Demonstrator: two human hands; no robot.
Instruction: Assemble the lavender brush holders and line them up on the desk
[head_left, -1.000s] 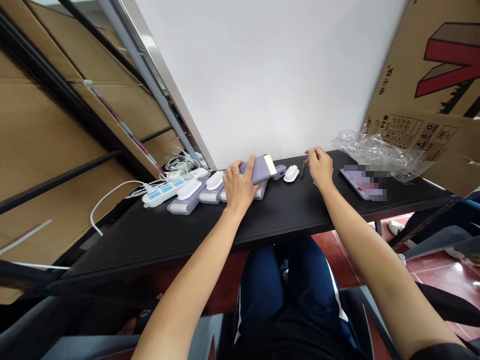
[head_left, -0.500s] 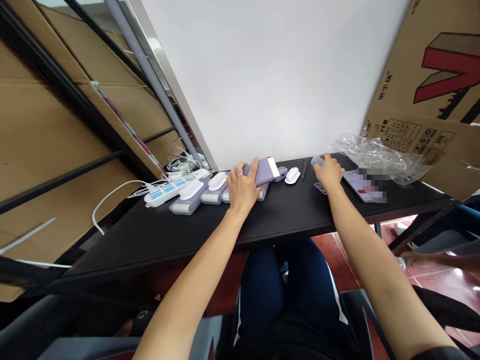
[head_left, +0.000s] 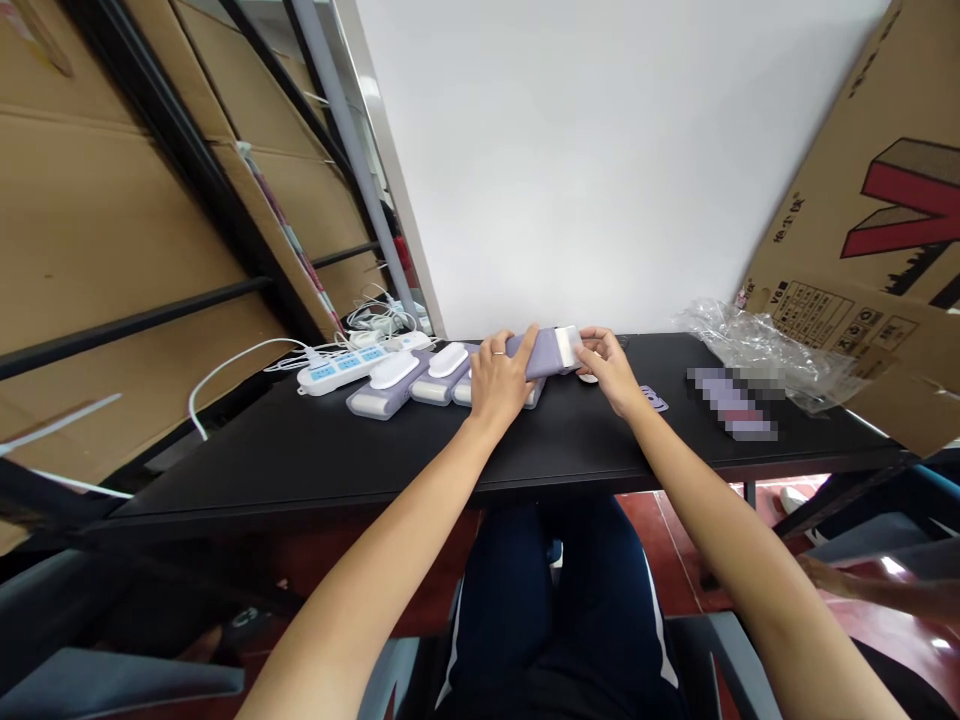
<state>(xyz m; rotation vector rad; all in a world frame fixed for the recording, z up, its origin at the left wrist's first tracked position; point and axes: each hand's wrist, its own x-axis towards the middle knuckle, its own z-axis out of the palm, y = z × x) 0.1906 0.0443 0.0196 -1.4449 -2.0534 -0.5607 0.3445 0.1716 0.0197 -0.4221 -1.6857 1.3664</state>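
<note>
My left hand [head_left: 501, 385] is wrapped round a purple block-shaped device [head_left: 541, 352] with a white end, holding it tilted above the table. At that end, my right hand [head_left: 609, 372] pinches a translucent cap [head_left: 571, 342], which sits over or against the white part; how far on it is, I cannot tell. Several similar purple devices [head_left: 379, 402] lie in a row to the left, some partly hidden by my left hand. White oval pieces [head_left: 396, 370] rest on two of them. Just right of my right wrist lies a flat purple piece with holes [head_left: 654, 398].
A white power strip [head_left: 337, 373] with tangled cables stands at the back left. To the right are a phone [head_left: 731, 402], a crumpled clear plastic bag [head_left: 780, 355] and a cardboard box [head_left: 832, 270]. Another person's arm [head_left: 877, 590] shows at lower right.
My right hand has moved left with the translucent piece and brought it to the device's white end. My left hand still holds the device. The camera view has shifted slightly.
</note>
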